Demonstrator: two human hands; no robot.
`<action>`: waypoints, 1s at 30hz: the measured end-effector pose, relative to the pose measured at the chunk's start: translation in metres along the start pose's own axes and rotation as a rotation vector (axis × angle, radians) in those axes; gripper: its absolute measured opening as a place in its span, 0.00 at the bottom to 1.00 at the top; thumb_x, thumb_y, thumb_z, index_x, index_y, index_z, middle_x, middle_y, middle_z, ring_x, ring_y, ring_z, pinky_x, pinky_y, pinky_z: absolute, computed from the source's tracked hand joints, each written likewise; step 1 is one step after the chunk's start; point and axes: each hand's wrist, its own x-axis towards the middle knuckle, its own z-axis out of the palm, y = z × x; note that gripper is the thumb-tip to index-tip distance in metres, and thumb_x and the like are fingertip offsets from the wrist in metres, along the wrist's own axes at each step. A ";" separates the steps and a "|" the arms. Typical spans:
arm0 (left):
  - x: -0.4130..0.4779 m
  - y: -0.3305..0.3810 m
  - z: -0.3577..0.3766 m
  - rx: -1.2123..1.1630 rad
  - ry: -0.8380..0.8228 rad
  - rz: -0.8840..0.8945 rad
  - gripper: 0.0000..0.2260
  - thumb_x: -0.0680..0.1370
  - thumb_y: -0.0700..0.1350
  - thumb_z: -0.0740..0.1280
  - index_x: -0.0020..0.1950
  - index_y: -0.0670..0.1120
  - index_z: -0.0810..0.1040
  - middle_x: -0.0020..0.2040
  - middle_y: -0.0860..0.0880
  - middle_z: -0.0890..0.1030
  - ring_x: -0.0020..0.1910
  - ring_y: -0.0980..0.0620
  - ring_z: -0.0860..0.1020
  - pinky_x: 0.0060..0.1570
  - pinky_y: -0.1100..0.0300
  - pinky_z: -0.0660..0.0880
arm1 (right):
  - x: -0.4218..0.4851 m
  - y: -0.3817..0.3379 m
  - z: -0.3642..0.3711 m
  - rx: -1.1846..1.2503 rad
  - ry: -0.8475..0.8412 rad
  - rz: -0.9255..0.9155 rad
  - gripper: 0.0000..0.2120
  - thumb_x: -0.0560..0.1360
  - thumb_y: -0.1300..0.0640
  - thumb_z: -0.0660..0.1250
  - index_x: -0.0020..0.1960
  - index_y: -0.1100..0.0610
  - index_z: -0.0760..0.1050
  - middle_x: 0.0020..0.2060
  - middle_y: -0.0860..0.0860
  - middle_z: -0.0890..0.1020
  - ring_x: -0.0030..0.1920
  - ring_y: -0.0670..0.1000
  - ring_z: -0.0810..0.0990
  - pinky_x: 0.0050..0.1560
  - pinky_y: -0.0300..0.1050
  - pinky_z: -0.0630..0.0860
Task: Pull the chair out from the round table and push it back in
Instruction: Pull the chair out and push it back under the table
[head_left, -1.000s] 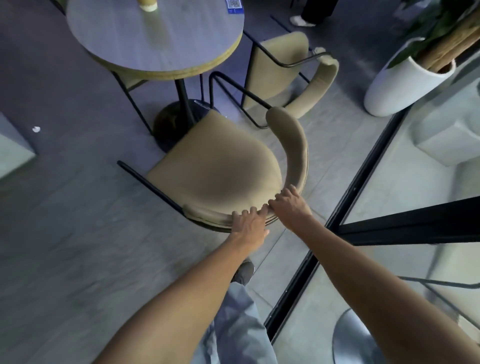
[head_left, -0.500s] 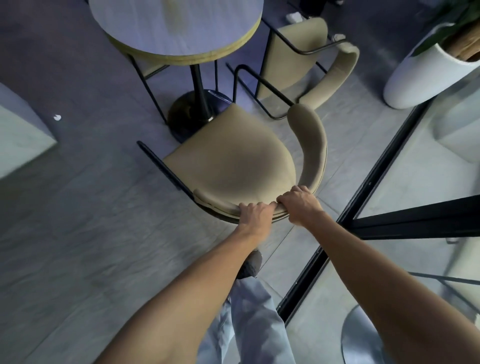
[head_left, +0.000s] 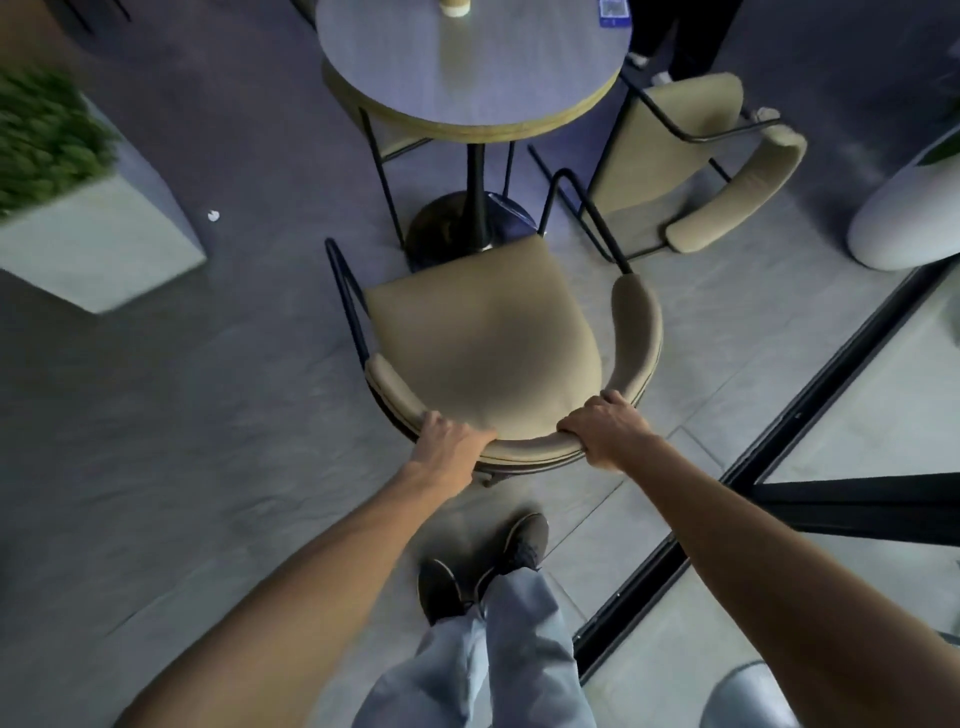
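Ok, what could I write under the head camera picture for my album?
The left hand and right hand grip the curved back of the tan chair facing the round table.

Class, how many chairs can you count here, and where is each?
3. The near chair, gripped by left hand and right hand; a second chair right of the round table; a third chair mostly hidden under its left edge. Others may be hidden.

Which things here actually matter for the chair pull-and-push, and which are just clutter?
In the job:
chair, gripped at its backrest by the left hand and right hand
round table, which the chair faces

Just lying about:
second chair
square planter
white pot
cup on the round table
small pale scrap
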 end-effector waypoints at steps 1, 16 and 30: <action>-0.003 -0.013 0.000 0.014 0.003 -0.023 0.25 0.73 0.36 0.69 0.67 0.56 0.74 0.54 0.50 0.83 0.56 0.47 0.80 0.62 0.48 0.67 | 0.004 -0.011 -0.007 0.008 -0.001 -0.020 0.17 0.74 0.55 0.65 0.62 0.43 0.76 0.55 0.45 0.83 0.61 0.52 0.76 0.65 0.50 0.64; -0.023 -0.093 0.003 0.115 0.063 -0.347 0.14 0.80 0.46 0.65 0.65 0.53 0.77 0.64 0.46 0.78 0.70 0.39 0.66 0.73 0.41 0.54 | 0.072 -0.109 -0.055 0.191 -0.006 -0.049 0.12 0.74 0.48 0.72 0.56 0.46 0.78 0.45 0.47 0.83 0.48 0.52 0.81 0.58 0.51 0.73; -0.018 -0.155 -0.001 0.041 0.014 -0.384 0.24 0.75 0.55 0.71 0.69 0.51 0.73 0.69 0.45 0.72 0.75 0.40 0.60 0.76 0.43 0.50 | 0.138 -0.179 -0.125 0.354 0.007 -0.156 0.14 0.77 0.57 0.64 0.61 0.50 0.76 0.53 0.52 0.82 0.54 0.56 0.81 0.56 0.54 0.77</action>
